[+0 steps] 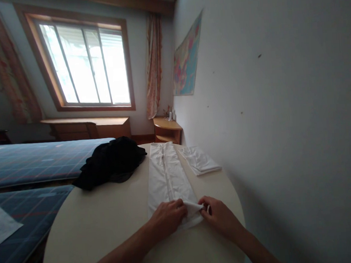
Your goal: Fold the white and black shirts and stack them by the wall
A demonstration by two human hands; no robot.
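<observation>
A white garment (178, 175), folded into a long narrow strip, lies across the round cream table (116, 227) and points away from me. At its near end, my left hand (169, 216) has curled fingers closed on the cloth. My right hand (216, 213) pinches the near right corner between thumb and fingers, and the edge there is slightly raised. Both hands are close together, with a short stretch of cloth between them. Part of the near end is hidden under my left hand. Whether it is a shirt or another garment, I cannot tell.
A black cloth heap (113, 162) sits at the table's left edge. Another folded white cloth (200, 160) lies at the back right, near the wall (276, 112). Plaid mattresses (39, 161) stand to the left, one bearing a white sheet (3, 225). A corner shelf (166, 125) is behind.
</observation>
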